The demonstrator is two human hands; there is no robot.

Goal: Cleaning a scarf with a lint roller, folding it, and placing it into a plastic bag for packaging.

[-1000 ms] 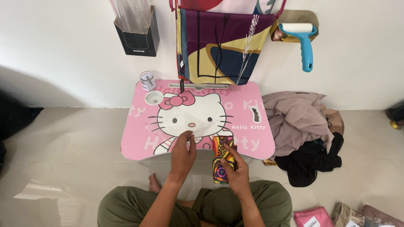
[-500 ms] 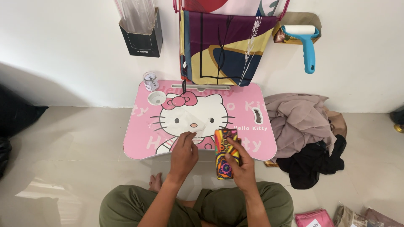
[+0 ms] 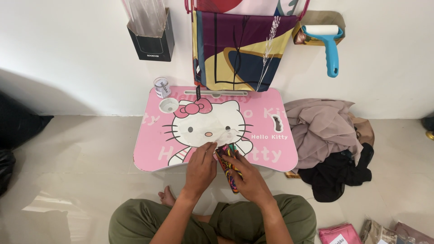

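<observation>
The person sits on the floor with legs crossed in green pants (image 3: 253,221). The right hand (image 3: 251,180) grips a bright, many-coloured folded cloth (image 3: 228,165) at the near edge of the pink tabletop (image 3: 149,144). The left hand (image 3: 201,169) pinches the top of the cloth and a thin clear wrapper (image 3: 224,135) that lies on the tabletop. A small jar (image 3: 161,87) stands at the far left corner. A heap of clothes (image 3: 323,131) lies to the right. A blue roller (image 3: 329,43) hangs on the wall.
</observation>
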